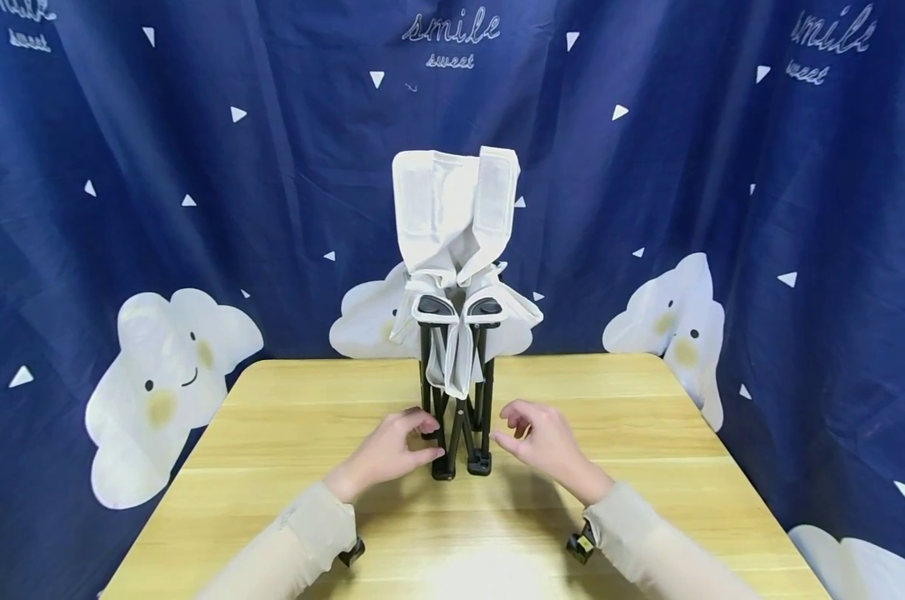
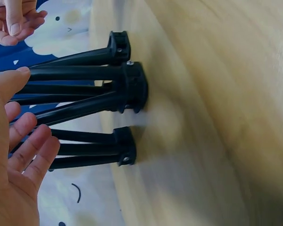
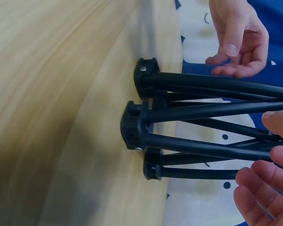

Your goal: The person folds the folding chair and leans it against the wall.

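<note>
A small folding chair (image 1: 456, 217) with white fabric and thin black legs stands upright, folded, at the middle of the table. Its black legs (image 2: 80, 73) end in chunky feet (image 3: 134, 125) on the wood. My left hand (image 1: 388, 450) is beside the legs on the left, fingers loosely bent and thumb apart from them. On the other side, my right hand (image 1: 546, 442) curves the same way, a small gap from the legs. Neither hand grips the chair. Whether the left fingertips touch a leg cannot be told.
The light wooden table (image 1: 287, 433) has rounded far corners. Behind and beside it hangs a dark blue curtain (image 1: 310, 125) printed with smiling clouds and white triangles. Small black devices (image 1: 582, 546) sit at both wrists.
</note>
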`<move>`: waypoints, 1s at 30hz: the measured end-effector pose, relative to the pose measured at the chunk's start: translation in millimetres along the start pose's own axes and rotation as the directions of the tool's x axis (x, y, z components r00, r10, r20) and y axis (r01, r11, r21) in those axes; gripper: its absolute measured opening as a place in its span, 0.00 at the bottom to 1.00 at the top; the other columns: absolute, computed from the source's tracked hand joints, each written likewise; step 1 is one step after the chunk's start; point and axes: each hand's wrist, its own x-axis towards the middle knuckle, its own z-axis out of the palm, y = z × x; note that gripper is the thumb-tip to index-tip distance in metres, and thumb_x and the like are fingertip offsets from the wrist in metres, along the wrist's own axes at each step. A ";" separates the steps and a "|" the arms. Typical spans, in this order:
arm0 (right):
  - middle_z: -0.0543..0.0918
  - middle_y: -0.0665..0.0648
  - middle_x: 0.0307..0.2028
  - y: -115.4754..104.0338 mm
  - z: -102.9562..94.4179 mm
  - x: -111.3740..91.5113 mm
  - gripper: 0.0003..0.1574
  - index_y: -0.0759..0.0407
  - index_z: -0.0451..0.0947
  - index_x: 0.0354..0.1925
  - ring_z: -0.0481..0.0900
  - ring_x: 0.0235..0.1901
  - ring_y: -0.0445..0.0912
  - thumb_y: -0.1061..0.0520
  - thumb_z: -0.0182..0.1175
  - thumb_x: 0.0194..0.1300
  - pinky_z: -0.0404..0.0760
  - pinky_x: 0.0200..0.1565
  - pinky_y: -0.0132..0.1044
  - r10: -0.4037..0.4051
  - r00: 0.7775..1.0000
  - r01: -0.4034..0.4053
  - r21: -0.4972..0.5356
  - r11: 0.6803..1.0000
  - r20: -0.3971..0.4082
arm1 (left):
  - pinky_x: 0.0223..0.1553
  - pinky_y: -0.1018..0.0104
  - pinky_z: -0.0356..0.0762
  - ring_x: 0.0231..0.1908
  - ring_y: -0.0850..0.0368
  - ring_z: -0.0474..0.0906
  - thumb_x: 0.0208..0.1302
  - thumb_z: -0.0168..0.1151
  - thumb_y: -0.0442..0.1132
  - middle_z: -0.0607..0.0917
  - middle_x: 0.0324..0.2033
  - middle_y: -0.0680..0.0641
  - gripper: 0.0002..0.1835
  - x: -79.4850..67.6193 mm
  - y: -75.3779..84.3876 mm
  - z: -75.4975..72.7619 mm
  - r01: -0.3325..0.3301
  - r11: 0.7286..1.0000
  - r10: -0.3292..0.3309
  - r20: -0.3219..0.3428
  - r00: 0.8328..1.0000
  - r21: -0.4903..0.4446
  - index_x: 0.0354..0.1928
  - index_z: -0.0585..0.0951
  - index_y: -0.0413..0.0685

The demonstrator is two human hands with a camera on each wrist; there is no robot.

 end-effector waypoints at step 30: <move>0.88 0.62 0.43 19.1 53.5 -0.3 0.23 0.64 0.83 0.50 0.88 0.41 0.49 0.63 0.80 0.58 0.88 0.42 0.33 0.471 0.879 -0.460 0.385 0.800 0.073 | 0.57 0.40 0.88 0.52 0.34 0.88 0.57 0.84 0.45 0.88 0.53 0.33 0.41 -0.6 -5.8 37.2 0.274 0.943 -0.293 -0.077 0.953 -0.190 0.65 0.76 0.29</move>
